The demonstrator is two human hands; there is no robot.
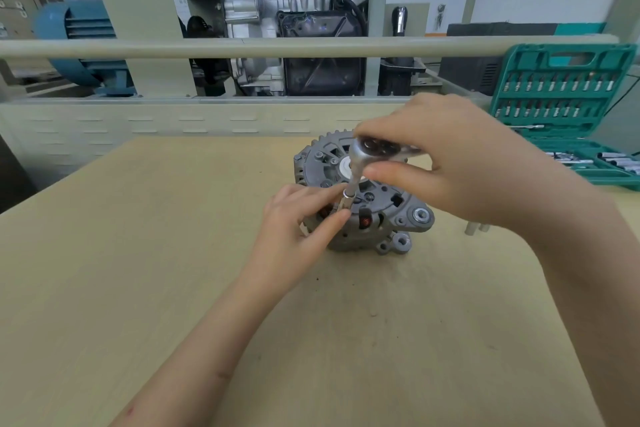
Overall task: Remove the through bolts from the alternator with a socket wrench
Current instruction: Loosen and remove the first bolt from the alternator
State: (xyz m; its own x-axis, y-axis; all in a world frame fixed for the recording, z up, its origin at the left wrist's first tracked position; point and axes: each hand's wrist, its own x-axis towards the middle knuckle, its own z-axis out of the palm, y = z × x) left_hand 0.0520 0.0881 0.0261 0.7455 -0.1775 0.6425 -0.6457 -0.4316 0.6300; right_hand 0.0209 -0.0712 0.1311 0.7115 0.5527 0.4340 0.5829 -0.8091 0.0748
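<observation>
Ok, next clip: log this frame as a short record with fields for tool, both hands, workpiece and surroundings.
tool: ratchet wrench with socket, standing on the alternator
right hand: holds the ratchet head
left hand: pinches the socket
workpiece: alternator on wooden table
surroundings: open green socket set case, far right

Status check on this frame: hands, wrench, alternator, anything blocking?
Right hand grips ratchet head. Left hand pinches socket, steadying it on alternator. Bolt hidden under socket. Nothing blocking; tool case off right.
</observation>
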